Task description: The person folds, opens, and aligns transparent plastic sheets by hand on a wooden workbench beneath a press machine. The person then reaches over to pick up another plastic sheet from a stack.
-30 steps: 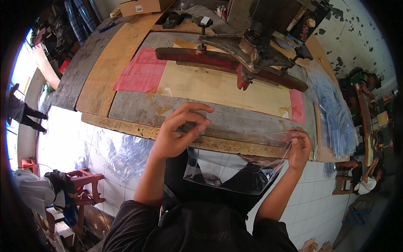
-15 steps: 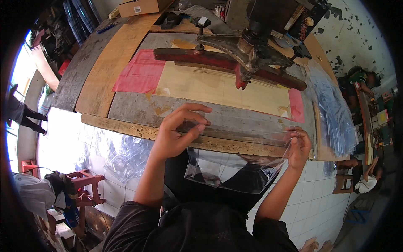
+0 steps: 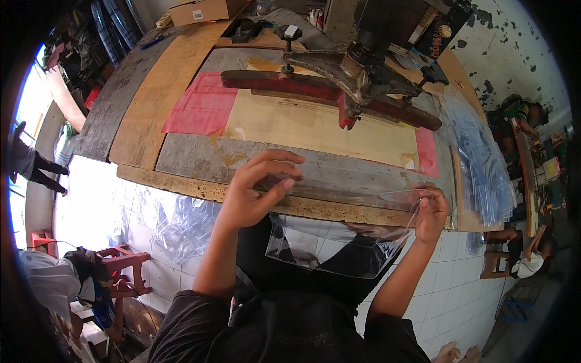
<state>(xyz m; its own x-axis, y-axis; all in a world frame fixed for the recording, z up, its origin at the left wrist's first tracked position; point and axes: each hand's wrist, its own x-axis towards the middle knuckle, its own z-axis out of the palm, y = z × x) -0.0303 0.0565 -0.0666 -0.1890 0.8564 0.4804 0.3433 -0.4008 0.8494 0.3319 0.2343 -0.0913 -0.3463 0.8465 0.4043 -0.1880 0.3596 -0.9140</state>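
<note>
A clear plastic sheet (image 3: 330, 242), folded like a sleeve, stretches between my hands at the table's front edge and droops over my lap. My left hand (image 3: 257, 187) has its thumb and curled fingers close together at the sheet's left end, the index finger held further out. At the right end, my right hand (image 3: 431, 215) pinches the sheet's corner between thumb and fingers. Just beyond lies a cream pad (image 3: 296, 124) with pink sheets (image 3: 200, 103) at its ends, under a press with a red bar (image 3: 284, 81).
A pile of clear plastic pieces (image 3: 478, 157) lies on the table's right side. A cardboard box (image 3: 203, 11) stands at the back left. More plastic (image 3: 181, 227) is on the tiled floor, near a red stool (image 3: 124, 269). Other people sit or stand at both sides.
</note>
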